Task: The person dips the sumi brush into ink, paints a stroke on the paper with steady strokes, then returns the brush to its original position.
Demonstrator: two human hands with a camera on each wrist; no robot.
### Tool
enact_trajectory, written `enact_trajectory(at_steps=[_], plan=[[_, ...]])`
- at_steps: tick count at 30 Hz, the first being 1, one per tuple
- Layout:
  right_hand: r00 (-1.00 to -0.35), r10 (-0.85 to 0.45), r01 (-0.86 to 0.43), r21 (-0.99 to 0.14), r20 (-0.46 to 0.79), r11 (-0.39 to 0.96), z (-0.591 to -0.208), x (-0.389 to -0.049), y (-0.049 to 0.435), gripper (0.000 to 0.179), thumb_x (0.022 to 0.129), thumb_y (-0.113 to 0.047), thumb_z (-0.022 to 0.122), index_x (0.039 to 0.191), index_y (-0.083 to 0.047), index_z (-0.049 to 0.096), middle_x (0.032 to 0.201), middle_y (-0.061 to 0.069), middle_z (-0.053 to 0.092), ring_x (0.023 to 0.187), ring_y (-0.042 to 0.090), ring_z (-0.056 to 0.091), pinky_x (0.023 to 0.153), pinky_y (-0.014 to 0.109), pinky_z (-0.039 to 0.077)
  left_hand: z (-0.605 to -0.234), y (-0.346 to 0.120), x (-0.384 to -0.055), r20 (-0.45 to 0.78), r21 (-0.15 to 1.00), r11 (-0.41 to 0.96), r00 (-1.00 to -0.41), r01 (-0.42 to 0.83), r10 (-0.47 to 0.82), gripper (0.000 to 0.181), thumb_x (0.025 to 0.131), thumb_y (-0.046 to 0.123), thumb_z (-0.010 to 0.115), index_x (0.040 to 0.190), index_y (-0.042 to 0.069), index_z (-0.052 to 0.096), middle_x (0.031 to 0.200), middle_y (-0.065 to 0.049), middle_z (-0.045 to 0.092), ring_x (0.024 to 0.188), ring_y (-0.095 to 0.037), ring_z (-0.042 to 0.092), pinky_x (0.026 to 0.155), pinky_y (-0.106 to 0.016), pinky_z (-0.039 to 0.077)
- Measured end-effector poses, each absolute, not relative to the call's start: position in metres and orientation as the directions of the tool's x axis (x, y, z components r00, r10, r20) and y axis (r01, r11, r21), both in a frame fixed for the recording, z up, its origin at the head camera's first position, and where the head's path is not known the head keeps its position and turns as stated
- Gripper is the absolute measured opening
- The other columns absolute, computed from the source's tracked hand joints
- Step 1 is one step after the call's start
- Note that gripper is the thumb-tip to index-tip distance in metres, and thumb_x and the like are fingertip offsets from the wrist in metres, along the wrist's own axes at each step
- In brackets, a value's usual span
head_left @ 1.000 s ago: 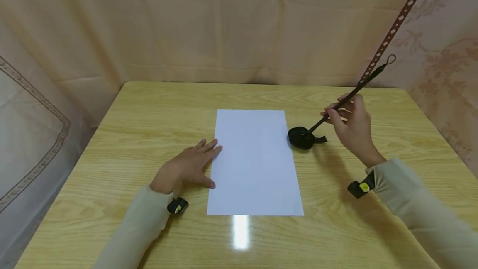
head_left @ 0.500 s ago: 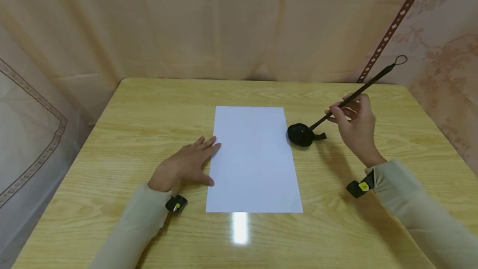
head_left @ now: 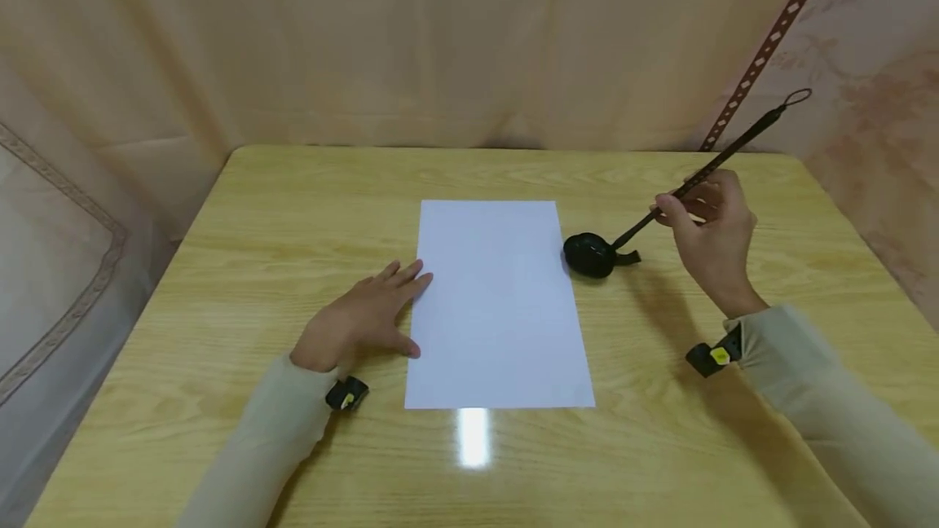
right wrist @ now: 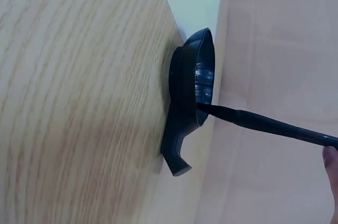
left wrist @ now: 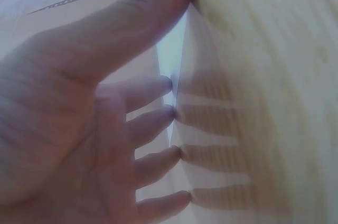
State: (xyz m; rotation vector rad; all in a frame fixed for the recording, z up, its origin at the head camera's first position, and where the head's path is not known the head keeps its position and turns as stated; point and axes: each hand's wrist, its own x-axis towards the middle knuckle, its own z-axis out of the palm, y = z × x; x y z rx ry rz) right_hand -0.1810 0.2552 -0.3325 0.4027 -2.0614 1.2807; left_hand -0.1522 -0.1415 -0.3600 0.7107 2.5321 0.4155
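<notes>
My right hand (head_left: pixel 715 231) pinches the shaft of a dark brush (head_left: pixel 722 157), a calligraphy type with a hanging loop at its top end. The brush slants down to the left, and its tip (right wrist: pixel 206 108) meets the rim of a small black ink dish (head_left: pixel 589 256) with a short curved handle. That dish stands at the right edge of a blank white sheet of paper (head_left: pixel 499 308). On the sheet's left edge, my left hand (head_left: pixel 363 312) lies with fingers spread, the fingertips and thumb tip at the paper.
Everything rests on a light wood-grain table (head_left: pixel 293 210) with a bright reflection below the sheet. A beige curtain (head_left: pixel 367 47) hangs behind the far edge. Patterned cloth (head_left: pixel 873 129) is at the right, and pale cloth (head_left: pixel 59 267) at the left.
My right hand has shifted slightly right, and the brush leans lower to the right at its top end. The left hand stays on the paper, and the whole view has tilted a little.
</notes>
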Motion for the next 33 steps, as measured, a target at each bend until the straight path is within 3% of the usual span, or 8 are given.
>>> enact_trajectory(at_steps=[9, 18, 25, 33], plan=[[-0.749, 0.111, -0.530, -0.690, 0.654, 0.493, -0.328, -0.176, 0.261, 0.020, 0.087, 0.004, 0.062, 0.105, 0.001, 0.055, 0.087, -0.015, 0.063, 0.074, -0.005, 0.066, 0.067, 0.011, 0.053, -0.360, -0.140, -0.153, -0.373, 0.399, 0.823, -0.748, 0.404, 0.548, 0.099, 0.079, 0.036, 0.077, 0.154, 0.011, 0.016, 0.161, -0.009, 0.004, 0.147, -0.039, 0.000, 0.114, -0.062, 0.012], [-0.761, 0.109, -0.510, -0.693, 0.639, 0.509, -0.327, -0.175, 0.263, 0.020, 0.087, 0.004, 0.062, 0.105, 0.004, 0.054, 0.087, -0.017, 0.062, 0.075, -0.006, 0.065, 0.067, 0.010, 0.052, -0.362, -0.138, -0.154, -0.381, 0.405, 0.823, -0.745, 0.398, 0.547, 0.100, 0.078, 0.036, 0.077, 0.154, 0.012, 0.016, 0.162, -0.008, 0.003, 0.147, -0.038, -0.001, 0.114, -0.061, 0.011], [-0.767, 0.142, -0.498, -0.719, 0.626, 0.485, -0.328, -0.174, 0.268, 0.026, 0.086, 0.003, 0.062, 0.104, -0.014, 0.055, 0.087, -0.015, 0.063, 0.074, -0.004, 0.066, 0.067, 0.010, 0.052, -0.364, -0.137, -0.155, -0.384, 0.401, 0.823, -0.742, 0.402, 0.550, 0.099, 0.078, 0.036, 0.077, 0.154, 0.012, 0.017, 0.162, -0.008, 0.004, 0.147, -0.037, 0.000, 0.114, -0.061, 0.011], [-0.789, 0.141, -0.474, -0.738, 0.598, 0.480, -0.328, -0.174, 0.265, 0.027, 0.087, 0.003, 0.062, 0.104, -0.015, 0.055, 0.087, -0.015, 0.063, 0.075, -0.004, 0.066, 0.067, 0.011, 0.053, -0.366, -0.141, -0.155, -0.380, 0.406, 0.814, -0.733, 0.416, 0.564, 0.099, 0.079, 0.037, 0.076, 0.153, 0.009, 0.018, 0.161, -0.011, 0.006, 0.147, -0.040, 0.001, 0.113, -0.063, 0.011]])
